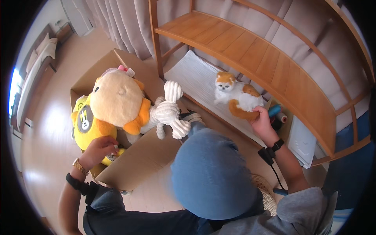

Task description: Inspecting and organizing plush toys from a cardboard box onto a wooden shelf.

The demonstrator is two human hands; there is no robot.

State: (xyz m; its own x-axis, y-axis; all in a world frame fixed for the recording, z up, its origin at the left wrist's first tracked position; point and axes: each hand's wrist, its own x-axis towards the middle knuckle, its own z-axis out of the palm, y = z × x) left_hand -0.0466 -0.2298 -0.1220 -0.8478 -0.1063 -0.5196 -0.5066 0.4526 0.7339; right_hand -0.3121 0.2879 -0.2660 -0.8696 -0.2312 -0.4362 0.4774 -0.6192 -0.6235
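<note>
My right hand [262, 122] pinches the rear end of an orange-and-white toy cat [248, 95] by its tail. The cat lies on a white quilted cloth [191, 73] on the low shelf, its head turned toward me. My left hand [101, 149] is at the near side of an open cardboard box [132, 164], by a yellow plush toy [95, 138] with a grey bear face. Its fingers are curled, and whether they grip anything is unclear. A large beige-and-orange plush [117, 97] tops the pile, beside a white ribbed plush [167, 111] leaning over the box edge.
A wooden slatted shelf [235, 44] spans above the toy cat. Behind my right hand, a bin [288, 119] holds thread spools [275, 110], beside a pale plastic lid [302, 144]. My bent knee in blue jeans [214, 173] rises between the box and shelf. Curtains [126, 26] hang behind.
</note>
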